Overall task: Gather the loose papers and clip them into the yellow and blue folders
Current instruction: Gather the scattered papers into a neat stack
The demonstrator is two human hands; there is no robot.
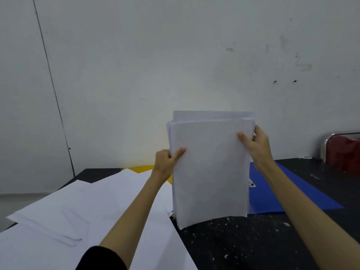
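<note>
A stack of white papers point(210, 168) stands upright on its bottom edge on the dark table point(243, 246), its sheets slightly uneven at the top. My left hand point(166, 160) grips its left edge, thumb on the front sheet. My right hand point(257, 142) grips the right edge higher up, thumb on the front. The blue folder point(272, 193) lies flat behind and to the right of the stack. A small part of the yellow folder point(140, 168) shows at the back, mostly under loose sheets point(93, 207).
More loose white sheets spread over the table's left half, reaching the near edge. A red chair with a metal frame point(342, 151) stands at the far right. A pale wall point(175, 65) closes the back of the table.
</note>
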